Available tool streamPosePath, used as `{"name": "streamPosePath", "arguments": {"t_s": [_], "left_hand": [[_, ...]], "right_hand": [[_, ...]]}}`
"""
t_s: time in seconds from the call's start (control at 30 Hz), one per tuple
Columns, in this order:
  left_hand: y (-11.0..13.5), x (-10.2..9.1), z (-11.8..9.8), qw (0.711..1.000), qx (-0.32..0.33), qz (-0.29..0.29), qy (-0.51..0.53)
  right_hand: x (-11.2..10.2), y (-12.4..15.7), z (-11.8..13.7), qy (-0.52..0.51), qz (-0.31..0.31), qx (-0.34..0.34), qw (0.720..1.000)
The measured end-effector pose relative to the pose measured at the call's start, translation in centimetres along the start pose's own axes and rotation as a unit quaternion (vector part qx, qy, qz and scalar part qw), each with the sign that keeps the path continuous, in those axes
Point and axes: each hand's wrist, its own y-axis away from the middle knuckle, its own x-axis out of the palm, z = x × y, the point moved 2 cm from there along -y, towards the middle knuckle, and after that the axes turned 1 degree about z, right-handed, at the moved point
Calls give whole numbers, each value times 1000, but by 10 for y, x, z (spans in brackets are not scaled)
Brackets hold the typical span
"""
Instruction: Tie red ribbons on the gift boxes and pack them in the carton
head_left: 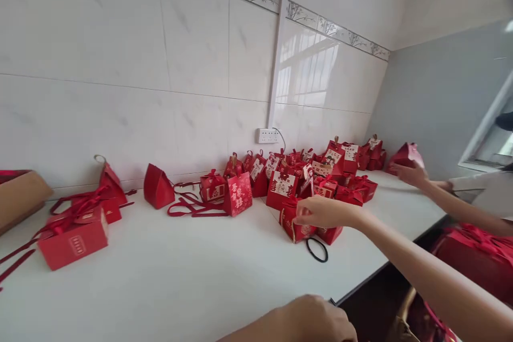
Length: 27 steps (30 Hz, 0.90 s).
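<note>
My right hand (323,211) reaches in from the lower right, its fingers bent down over the top of a small red gift box (294,227) with a gold cord. Another red box (329,234) stands partly hidden beneath my wrist. On the tabletop just in front lies a black ring-shaped band (317,250). My left hand (312,320) is at the bottom edge with its fingers curled in. Whatever it may hold is hidden. Behind my right hand, several red gift boxes (281,187) with white labels and ribbons stand crowded together.
Red boxes with loose ribbons (76,243) lie on the left of the white table (168,288), near a cardboard box (24,200). At right, a co-worker's hand (412,173) holds a red box (405,156). Large red bags (473,256) stand below the table edge. A power strip (268,135) is on the wall.
</note>
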Motion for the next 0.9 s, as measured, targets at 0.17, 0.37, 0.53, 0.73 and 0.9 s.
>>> {"name": "streamPosePath", "arguments": {"t_s": [0.17,0.37,0.53,0.73,0.9], "left_hand": [[121,-76,46,944,-139,-275,-119],[297,-130,92,656,-361,-587,-308],[373,-136,96,269,-627,-679,-271],[395,-131,112,219,-702,-653,-181],[398,-136,119,239,-715,-637,-161]], "right_hand": [[65,-75,57,-81,27,-124,989],[174,-129,85,-322,-169,-95,927],[208,-136,70,-372,-133,-64,916],[204,-139,66,-409,-93,-27,908],[201,-137,70,-402,-97,-46,909]]}}
